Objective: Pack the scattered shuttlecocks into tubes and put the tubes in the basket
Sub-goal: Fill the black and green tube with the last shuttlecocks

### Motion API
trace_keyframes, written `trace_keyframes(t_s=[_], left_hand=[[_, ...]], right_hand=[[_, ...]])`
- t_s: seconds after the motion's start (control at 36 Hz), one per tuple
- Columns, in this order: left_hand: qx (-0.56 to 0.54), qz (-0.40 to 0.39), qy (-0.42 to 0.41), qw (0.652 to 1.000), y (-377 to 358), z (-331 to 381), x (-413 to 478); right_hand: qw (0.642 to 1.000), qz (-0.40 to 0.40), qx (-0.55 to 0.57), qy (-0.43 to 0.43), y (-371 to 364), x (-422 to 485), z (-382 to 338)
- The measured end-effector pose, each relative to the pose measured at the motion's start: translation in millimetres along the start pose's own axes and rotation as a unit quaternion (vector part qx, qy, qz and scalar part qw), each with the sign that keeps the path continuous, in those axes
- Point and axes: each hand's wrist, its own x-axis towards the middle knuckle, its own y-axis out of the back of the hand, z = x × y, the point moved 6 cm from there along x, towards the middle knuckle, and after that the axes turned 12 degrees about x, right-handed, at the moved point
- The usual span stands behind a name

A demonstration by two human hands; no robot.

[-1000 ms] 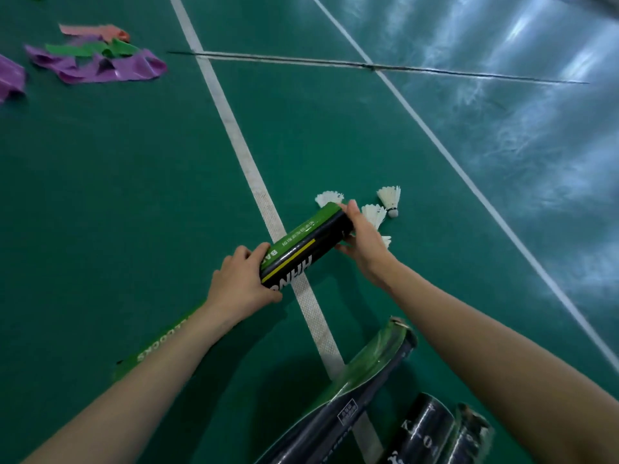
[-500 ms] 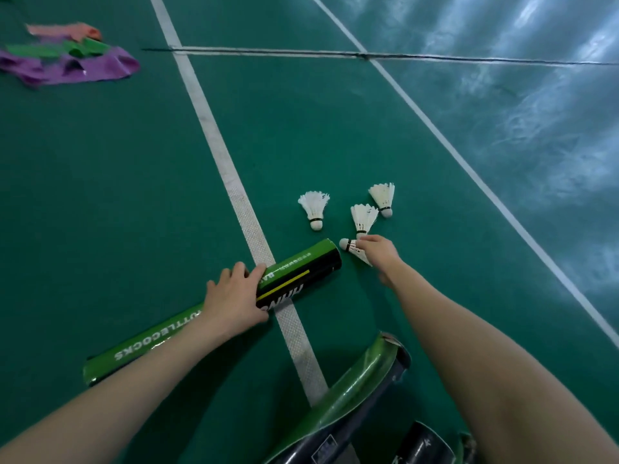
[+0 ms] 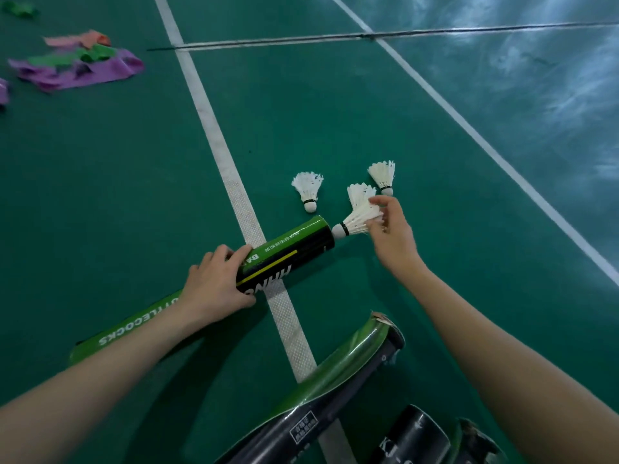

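Along the bottom edge, cut off by the frame: a dark tube (image 3: 335, 396) with glossy green wrapper peeling at its frayed mouth, and black tubes (image 3: 415, 437) beside it, print too cropped to read. Hidden under the left forearm: part of the green tube (image 3: 288, 252), its lettering broken up. Half masked by the held feathers: a second shuttlecock (image 3: 357, 191), cork out of sight. Blurred at upper left: purple, green and pink bands (image 3: 77, 68).

Green tube set across the white court line (image 3: 234, 195), long axis from near left to far right, open mouth toward the right hand (image 3: 390, 229). Gripped near mid-length by the left hand (image 3: 214, 286), fingers curled over the top. Pinched by its feather skirt in the right fingertips: one shuttlecock (image 3: 356, 219), cork first, at the tube's mouth, roughly in line with it.

Glossy green-and-black sleeve; white feathers, rounded white corks, thin black bands. Just beyond, on the matte green floor (image 3: 100, 195): left shuttlecock (image 3: 307, 189) and far shuttlecock (image 3: 383, 174), corks nearer the camera.
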Motion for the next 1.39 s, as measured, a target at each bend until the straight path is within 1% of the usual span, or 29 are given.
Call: trace_keyframes(t_s=[0.08, 0.11, 0.22, 0.33, 0.42, 0.47, 0.53, 0.56, 0.64, 0.67, 0.69, 0.75, 0.81, 0.86, 0.92, 0.97, 1.06, 1.14, 1.19, 1.28, 1.39], left_hand=[[0.001, 0.016, -0.005, 1.000, 4.1, -3.3, -9.1], [-0.001, 0.022, -0.006, 1.000, 6.3, -4.2, -12.3], [-0.024, 0.041, -0.020, 0.999, 14.5, -2.1, -19.9], [-0.053, 0.059, -0.015, 0.997, 20.6, 0.2, -19.9], [-0.034, 0.061, -0.019, 0.997, 22.3, 0.8, -17.7], [-0.001, 0.064, -0.040, 0.997, 24.4, 7.3, -13.5], [0.023, 0.057, -0.056, 0.997, 26.0, 18.4, -5.1], [0.027, 0.047, -0.053, 0.997, 26.2, 23.4, 0.3], [0.001, 0.015, -0.014, 1.000, 26.0, 31.3, 16.9], [-0.018, 0.007, 0.003, 1.000, 25.1, 31.3, 21.1], [-0.037, -0.002, 0.018, 0.999, 23.1, 31.0, 25.0], [-0.073, -0.023, 0.039, 0.996, 17.1, 31.1, 31.5], [-0.089, -0.043, 0.050, 0.994, 11.1, 31.6, 36.4], [-0.085, -0.060, 0.053, 0.993, 4.7, 33.3, 41.0], [-0.080, -0.070, 0.054, 0.993, -2.3, 35.7, 44.4], [-0.074, -0.087, 0.059, 0.992, -11.5, 37.9, 46.0], [-0.055, -0.086, 0.066, 0.993, -19.6, 40.0, 48.0], [-0.050, -0.068, 0.062, 0.994, -20.2, 41.3, 46.9], [-0.044, -0.064, 0.068, 0.995, -20.9, 43.0, 45.6], [-0.036, -0.064, 0.077, 0.994, -22.1, 44.5, 45.1], [-0.050, -0.065, 0.075, 0.994, -20.5, 43.3, 43.0]], right_hand=[[0.999, 0.018, 0.024, -0.013, -2.0, -0.4, -4.7], [0.999, 0.011, 0.028, -0.018, -4.8, 0.6, -5.1], [0.996, -0.084, 0.039, -0.015, -30.6, -4.8, -11.0], [0.983, -0.144, 0.112, -0.021, -53.3, -18.0, -12.8], [0.977, -0.188, 0.097, -0.028, -57.3, -24.5, -6.2], [0.975, -0.194, 0.094, -0.041, -54.5, -24.6, -0.5], [0.982, -0.166, 0.087, -0.038, -47.8, -16.1, -1.8], [0.987, -0.129, 0.089, -0.033, -42.6, -8.6, -4.1], [0.989, 0.037, 0.138, -0.031, -17.8, 22.4, -4.3], [0.988, 0.070, 0.136, -0.027, -12.4, 32.6, -2.6], [0.992, 0.069, 0.103, -0.027, -9.7, 42.5, 0.1], [0.999, 0.012, -0.004, -0.041, -12.0, 63.4, 12.3], [0.990, -0.048, -0.120, -0.052, -17.7, 81.2, 26.3], [0.973, -0.078, -0.210, -0.053, -20.9, 93.2, 34.7], [0.961, -0.092, -0.258, -0.040, -23.8, 100.9, 37.4], [0.953, -0.104, -0.282, -0.039, -27.5, 105.3, 42.3], [0.948, -0.110, -0.295, -0.050, -27.2, 113.1, 50.5], [0.943, -0.085, -0.320, -0.037, -20.6, 115.2, 50.0], [0.949, -0.057, -0.309, -0.017, -16.3, 110.9, 50.1], [0.972, -0.023, -0.233, -0.011, -6.0, 97.3, 52.1], [0.994, 0.052, -0.086, -0.044, 19.3, 74.9, 48.5]])
